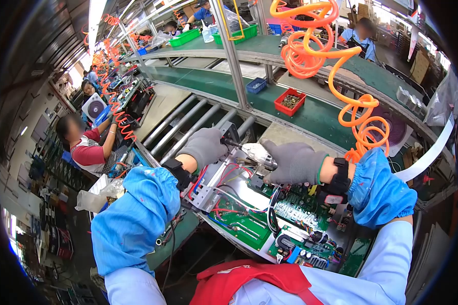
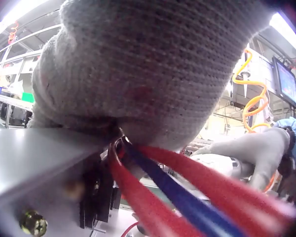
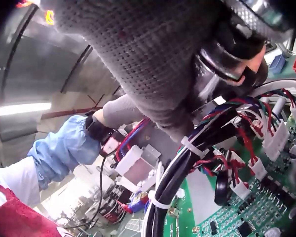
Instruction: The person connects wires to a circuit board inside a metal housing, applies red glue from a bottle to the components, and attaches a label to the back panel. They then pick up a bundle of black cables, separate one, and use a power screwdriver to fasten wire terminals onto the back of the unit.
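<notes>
My gloved right hand (image 1: 296, 163) grips a silver power screwdriver (image 1: 259, 154), its shaft pointing left. In the right wrist view, the tool's metal body (image 3: 222, 64) shows beside the glove. My gloved left hand (image 1: 204, 147) lies over the edge of a grey metal panel (image 2: 34, 153), right by the screwdriver's tip. Its fingertips are hidden, so I cannot tell what they hold. Red and blue wires (image 2: 172, 182) run out below this hand. Under both hands lies an open metal chassis with green circuit boards (image 1: 239, 229) and a tied cable bundle (image 3: 172, 182).
Steel rollers (image 1: 188, 124) lie beyond the chassis. On the green bench behind stand a red bin (image 1: 290, 101) of small metal parts and a blue bin (image 1: 256, 85). An orange coiled hose (image 1: 359, 109) hangs at the right. Another person (image 1: 86, 142) works at the left.
</notes>
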The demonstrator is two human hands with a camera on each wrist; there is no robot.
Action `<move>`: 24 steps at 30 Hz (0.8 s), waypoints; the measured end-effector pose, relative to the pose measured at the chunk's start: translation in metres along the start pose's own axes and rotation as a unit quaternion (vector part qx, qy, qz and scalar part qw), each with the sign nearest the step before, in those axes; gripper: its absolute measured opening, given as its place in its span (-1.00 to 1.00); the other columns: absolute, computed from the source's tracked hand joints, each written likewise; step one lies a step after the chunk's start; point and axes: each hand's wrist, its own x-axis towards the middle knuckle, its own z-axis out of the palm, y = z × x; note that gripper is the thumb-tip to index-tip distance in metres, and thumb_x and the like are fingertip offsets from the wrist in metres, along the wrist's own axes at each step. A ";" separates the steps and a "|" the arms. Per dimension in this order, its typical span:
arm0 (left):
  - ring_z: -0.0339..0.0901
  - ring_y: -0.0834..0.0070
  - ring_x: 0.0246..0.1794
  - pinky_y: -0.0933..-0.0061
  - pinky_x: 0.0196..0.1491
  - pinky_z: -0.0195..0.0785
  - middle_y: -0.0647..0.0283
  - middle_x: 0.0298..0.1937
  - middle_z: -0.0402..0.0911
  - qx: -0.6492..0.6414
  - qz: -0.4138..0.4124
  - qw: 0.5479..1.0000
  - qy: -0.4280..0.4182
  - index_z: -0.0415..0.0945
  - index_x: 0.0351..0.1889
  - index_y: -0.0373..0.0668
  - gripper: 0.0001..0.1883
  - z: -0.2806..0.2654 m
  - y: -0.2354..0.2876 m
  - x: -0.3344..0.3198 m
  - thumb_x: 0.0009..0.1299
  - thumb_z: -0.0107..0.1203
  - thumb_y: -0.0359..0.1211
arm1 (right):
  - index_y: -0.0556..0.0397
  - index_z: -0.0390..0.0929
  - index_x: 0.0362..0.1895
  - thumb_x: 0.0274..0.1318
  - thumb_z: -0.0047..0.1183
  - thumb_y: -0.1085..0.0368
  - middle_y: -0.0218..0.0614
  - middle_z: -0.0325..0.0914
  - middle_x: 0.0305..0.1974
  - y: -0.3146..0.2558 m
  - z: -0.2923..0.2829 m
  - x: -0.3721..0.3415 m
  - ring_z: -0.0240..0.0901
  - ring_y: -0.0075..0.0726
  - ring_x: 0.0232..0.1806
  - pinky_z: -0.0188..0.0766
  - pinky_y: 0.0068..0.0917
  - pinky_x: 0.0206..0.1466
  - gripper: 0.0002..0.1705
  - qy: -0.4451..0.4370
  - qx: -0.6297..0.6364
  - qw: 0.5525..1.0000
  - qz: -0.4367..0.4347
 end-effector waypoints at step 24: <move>0.59 -0.07 -0.10 0.11 -0.01 0.44 -0.17 -0.20 0.60 -0.039 -0.001 0.999 -0.022 0.51 -0.23 -0.34 -0.56 0.006 -0.009 -0.006 0.19 0.23 -0.12 | 0.17 0.16 0.38 -0.03 0.16 -0.06 0.08 0.64 -0.32 0.004 0.007 -0.001 0.63 0.19 -0.25 0.51 -0.04 -0.18 -0.05 0.037 -0.048 0.997 -0.055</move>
